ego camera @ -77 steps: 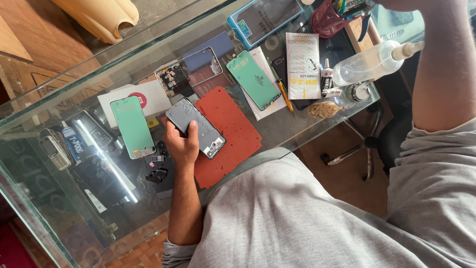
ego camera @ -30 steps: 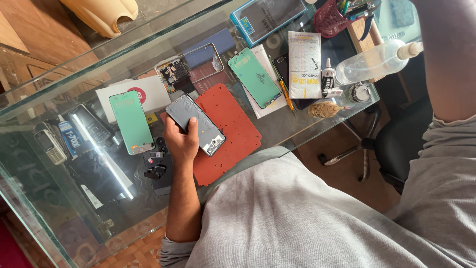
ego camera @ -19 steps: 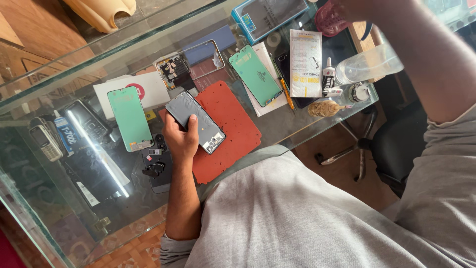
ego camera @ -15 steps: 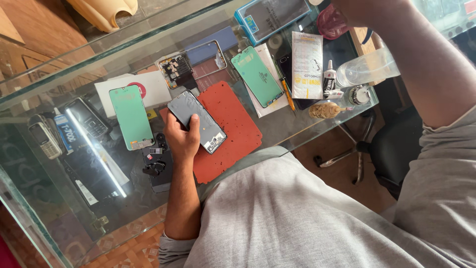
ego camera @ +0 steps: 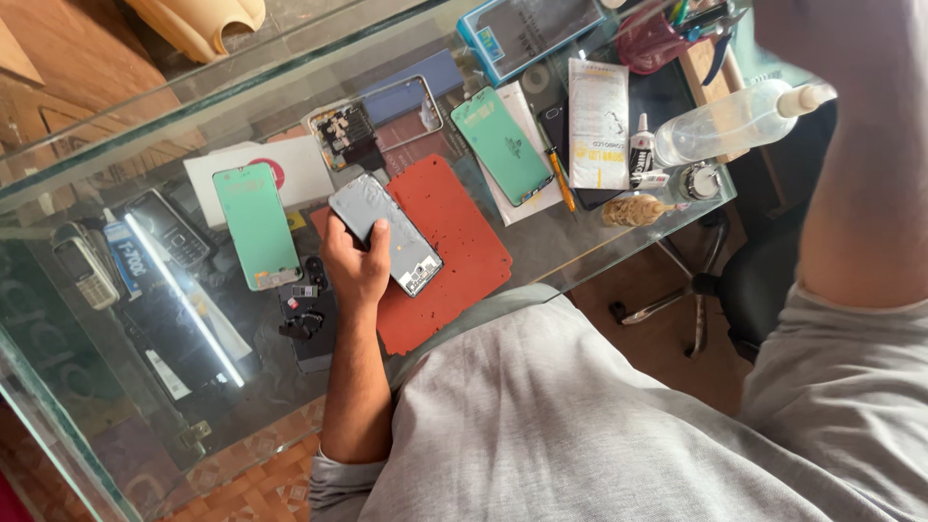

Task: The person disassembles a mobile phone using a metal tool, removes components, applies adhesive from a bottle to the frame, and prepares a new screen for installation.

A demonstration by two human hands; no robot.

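On the red mat (ego camera: 454,242) near the middle of the glass table (ego camera: 580,246), the left hand (ego camera: 356,266) holds a dark phone (ego camera: 387,232) that lies tilted, its far end pointing up and to the left. The fingers are curled around the phone's left edge and the thumb (ego camera: 379,237) lies across its glass, so the hand is closed on it. The phone rests partly on the mat and partly over the mat's left edge.

The right arm (ego camera: 851,193) is raised at the right side of the view and its hand is out of the picture, so I cannot tell how its fingers stand.

Just left of the held phone lies a green screen panel (ego camera: 256,224), resting partly on a white box (ego camera: 290,174). Beyond the mat on the far side sits an open phone frame (ego camera: 372,121) with its inner parts showing. To the right of that lies a second green screen panel (ego camera: 501,145) on a white sheet, with a yellow pencil (ego camera: 559,179) just beside it. Further right stand a white packet (ego camera: 597,124), a small glue tube (ego camera: 640,150) and a clear spray bottle (ego camera: 735,121) lying on its side. Old button phones (ego camera: 164,227) show under the glass at the left. A grey shirt (ego camera: 580,425) fills the near part of the view.
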